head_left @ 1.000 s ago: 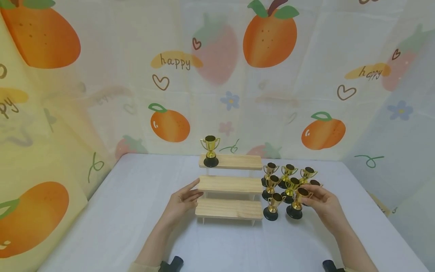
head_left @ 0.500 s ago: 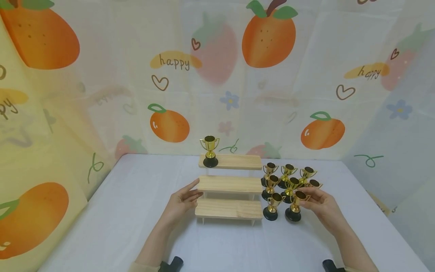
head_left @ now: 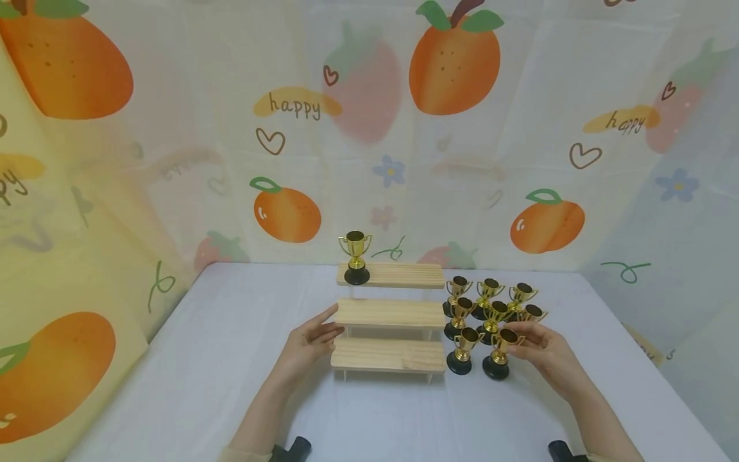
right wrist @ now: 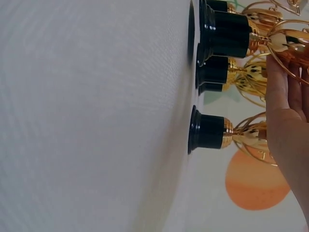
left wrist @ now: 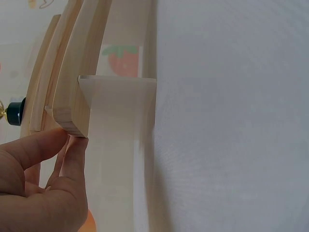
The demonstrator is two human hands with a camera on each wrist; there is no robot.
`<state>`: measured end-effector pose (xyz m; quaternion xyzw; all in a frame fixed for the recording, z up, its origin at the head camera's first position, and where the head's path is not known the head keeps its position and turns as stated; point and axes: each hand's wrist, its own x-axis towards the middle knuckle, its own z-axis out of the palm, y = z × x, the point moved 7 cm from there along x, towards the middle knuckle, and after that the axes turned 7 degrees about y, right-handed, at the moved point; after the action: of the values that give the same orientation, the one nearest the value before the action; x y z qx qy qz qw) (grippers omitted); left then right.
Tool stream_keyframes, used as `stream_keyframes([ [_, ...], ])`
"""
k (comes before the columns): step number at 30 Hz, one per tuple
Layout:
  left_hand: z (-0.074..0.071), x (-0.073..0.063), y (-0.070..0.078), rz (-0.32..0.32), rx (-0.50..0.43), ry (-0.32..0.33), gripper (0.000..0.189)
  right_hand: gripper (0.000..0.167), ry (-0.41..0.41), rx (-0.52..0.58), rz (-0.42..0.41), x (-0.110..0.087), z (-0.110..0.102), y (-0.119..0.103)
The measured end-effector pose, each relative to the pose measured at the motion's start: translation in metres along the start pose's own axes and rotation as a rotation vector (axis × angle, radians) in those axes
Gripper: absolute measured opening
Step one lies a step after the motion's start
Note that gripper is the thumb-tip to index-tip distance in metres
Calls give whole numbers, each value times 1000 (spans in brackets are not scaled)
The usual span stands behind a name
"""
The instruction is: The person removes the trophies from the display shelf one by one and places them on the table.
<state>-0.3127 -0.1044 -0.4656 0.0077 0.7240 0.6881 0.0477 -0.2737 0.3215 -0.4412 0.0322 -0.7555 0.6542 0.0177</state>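
A three-tier display shelf (head_left: 389, 354) of pale wooden boards on clear legs stands mid-table. At its left end, my left hand (head_left: 312, 338) pinches the edge with thumb and fingers; in the left wrist view the fingertips (left wrist: 75, 145) meet the lowest board's end. One gold trophy cup (head_left: 356, 258) with a black base is upright on the top board's left end. My right hand (head_left: 545, 350) grips a small trophy (head_left: 499, 356) by its cup, in front of the others. In the right wrist view its black base (right wrist: 227, 34) looks slightly off the cloth.
Several similar trophies (head_left: 491, 295) stand close together right of the shelf, some overlapping in view. One trophy (head_left: 462, 353) is by the lowest board's right end. The table has a white cloth (head_left: 381, 417); a fruit-print curtain (head_left: 462, 160) hangs behind.
My right hand has shifted slightly toward the front left with the gripped trophy, uncovering more of the trophy behind it. My left hand stays at the shelf's end.
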Motion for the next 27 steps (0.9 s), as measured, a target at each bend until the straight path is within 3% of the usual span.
stream_keyframes([
  [12,0,-1,1,3,-10,-15,69,32,-16,-22,1,1,-1,6],
  [27,2,-2,3,33,-3,-29,69,36,-68,42,-29,-3,0,5],
])
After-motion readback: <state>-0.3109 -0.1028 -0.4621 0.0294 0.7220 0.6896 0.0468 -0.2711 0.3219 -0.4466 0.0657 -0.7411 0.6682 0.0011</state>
